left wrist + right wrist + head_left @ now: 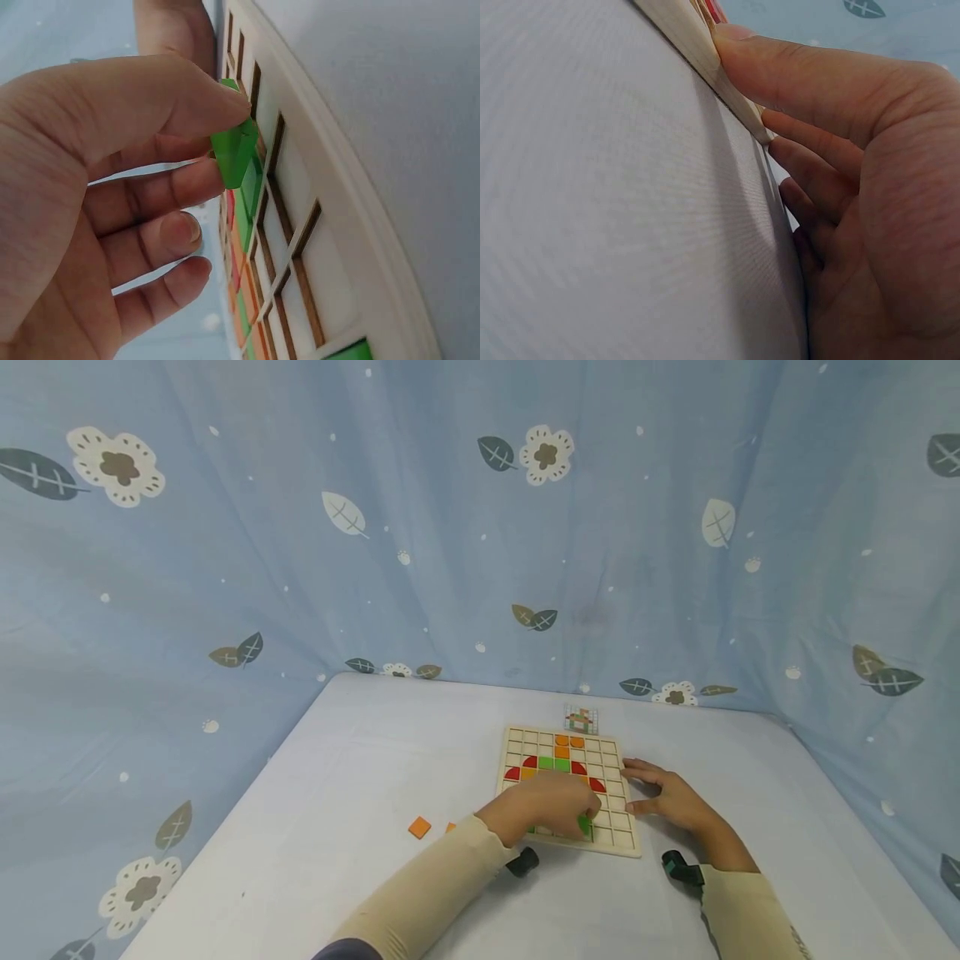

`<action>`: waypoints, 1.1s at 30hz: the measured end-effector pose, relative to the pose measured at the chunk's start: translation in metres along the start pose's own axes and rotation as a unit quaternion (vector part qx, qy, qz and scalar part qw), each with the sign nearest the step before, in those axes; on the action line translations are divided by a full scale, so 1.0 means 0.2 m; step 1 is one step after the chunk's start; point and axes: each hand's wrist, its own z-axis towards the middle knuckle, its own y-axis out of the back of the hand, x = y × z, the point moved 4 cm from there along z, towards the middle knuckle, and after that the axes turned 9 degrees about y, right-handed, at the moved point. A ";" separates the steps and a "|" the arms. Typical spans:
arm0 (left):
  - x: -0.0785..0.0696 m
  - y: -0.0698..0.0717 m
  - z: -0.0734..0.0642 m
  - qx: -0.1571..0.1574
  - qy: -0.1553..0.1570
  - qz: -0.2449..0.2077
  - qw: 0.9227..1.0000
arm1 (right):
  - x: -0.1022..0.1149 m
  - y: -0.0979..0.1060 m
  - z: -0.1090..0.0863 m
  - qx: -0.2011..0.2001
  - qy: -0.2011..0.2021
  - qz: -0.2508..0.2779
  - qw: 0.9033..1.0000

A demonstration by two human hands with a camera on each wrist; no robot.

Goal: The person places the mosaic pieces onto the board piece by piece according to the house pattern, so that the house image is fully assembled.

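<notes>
A wooden grid board (624,838) lies on the white table, partly filled with green, orange and red tiles. My left hand (551,800) reaches over its front part and hides several cells. In the left wrist view, thumb and index finger pinch a green tile (235,154), tilted close over the grid, while the other fingers are loosely bent. My right hand (672,799) is at the board's right side, fingers spread along it. The right wrist view has the thumb (780,69) against the board's edge (679,30).
A small pattern card (581,720) lies behind the board. To the board's left are an orange square tile (419,827) and another orange tile (451,827), partly covered by the left sleeve. A blue flowered curtain (450,568) hangs around the table.
</notes>
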 end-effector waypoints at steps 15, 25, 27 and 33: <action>-0.02 -0.04 0.01 -0.011 0.000 0.001 1.000 | 0.00 -0.01 0.00 0.003 -0.002 -0.003 1.000; -0.02 -0.05 0.01 0.005 -0.008 0.011 1.000 | 0.00 0.00 0.01 0.000 -0.003 0.000 1.000; -0.02 -0.06 0.01 0.005 -0.008 0.013 1.000 | 0.00 0.00 0.01 0.001 -0.003 0.002 1.000; -0.02 -0.07 0.01 0.003 -0.010 0.022 1.000 | -0.01 0.00 0.00 0.003 -0.005 -0.004 1.000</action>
